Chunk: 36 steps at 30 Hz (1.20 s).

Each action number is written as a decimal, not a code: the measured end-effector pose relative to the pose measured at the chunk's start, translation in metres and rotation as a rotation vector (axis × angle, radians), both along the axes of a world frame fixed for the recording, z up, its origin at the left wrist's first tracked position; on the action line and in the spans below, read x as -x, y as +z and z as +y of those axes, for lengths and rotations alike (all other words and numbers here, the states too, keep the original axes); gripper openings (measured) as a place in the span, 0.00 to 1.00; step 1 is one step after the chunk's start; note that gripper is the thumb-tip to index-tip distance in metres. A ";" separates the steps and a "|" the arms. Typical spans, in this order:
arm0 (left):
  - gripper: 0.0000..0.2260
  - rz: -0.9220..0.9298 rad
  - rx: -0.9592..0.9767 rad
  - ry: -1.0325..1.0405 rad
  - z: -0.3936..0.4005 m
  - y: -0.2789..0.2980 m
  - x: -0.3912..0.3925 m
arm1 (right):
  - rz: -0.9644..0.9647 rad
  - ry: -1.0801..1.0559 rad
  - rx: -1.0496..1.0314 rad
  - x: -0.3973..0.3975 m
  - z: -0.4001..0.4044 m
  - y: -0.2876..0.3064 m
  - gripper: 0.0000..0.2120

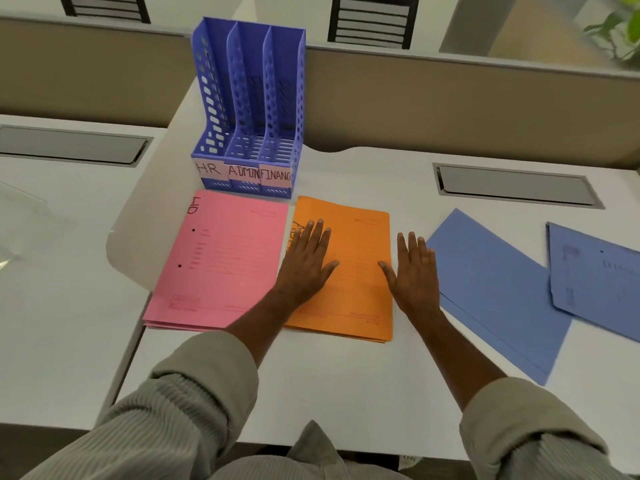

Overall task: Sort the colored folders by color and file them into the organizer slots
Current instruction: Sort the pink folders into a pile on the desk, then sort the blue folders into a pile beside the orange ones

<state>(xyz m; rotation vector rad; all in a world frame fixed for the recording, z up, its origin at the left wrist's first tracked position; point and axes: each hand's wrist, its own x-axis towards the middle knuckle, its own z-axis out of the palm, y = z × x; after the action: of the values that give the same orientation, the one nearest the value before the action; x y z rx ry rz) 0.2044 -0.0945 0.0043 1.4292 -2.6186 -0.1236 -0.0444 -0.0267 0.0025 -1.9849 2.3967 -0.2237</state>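
Both hands are flat on the orange folder stack (346,271) in the middle of the white tabletop (346,393). The left hand (306,263) presses on its left part with fingers (317,233) straight and spread, and the right hand (414,271) lies along its right edge, palm down, fingers straight too, half on the folder and half on the tabletop. Neither hand is gripping anything.

Just to the left, nearly touching, sits the pink folder stack (221,261) (something is scrawled in black marker at its top corner, can't quite read it). To the right there's a blue folder (498,285) lying at an angle, and a second blue folder (595,282) further right, its lower corner overlapping the first.

The blue organizer (247,109) stands upright right behind the pink stack, three slots with paper labels on the front: HR, ADMIN and FINANC-something. All three slots look empty.

Around it: a beige partition (450,105) runs behind the tabletop, two grey cable hatches (516,185) are set into the surface, and a bit of green plant (620,26) peeks in top right. Nothing lies between the hands and the organizer except the folders themselves.
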 end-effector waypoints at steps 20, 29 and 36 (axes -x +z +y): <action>0.31 -0.032 -0.087 -0.086 0.039 -0.007 0.176 | -0.033 -0.135 -0.046 0.171 0.051 -0.005 0.34; 0.31 -0.030 -0.170 -0.088 0.056 -0.025 0.252 | -0.119 -0.131 -0.058 0.243 0.047 -0.013 0.33; 0.33 -0.051 -0.249 0.011 0.073 -0.037 0.292 | -0.076 -0.067 -0.110 0.287 0.033 -0.013 0.31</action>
<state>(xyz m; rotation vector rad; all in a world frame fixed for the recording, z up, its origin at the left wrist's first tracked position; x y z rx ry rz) -0.0880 -0.0210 -0.0323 1.5399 -2.7136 -0.4316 -0.3310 0.0058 -0.0106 -1.8185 2.3756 -0.1621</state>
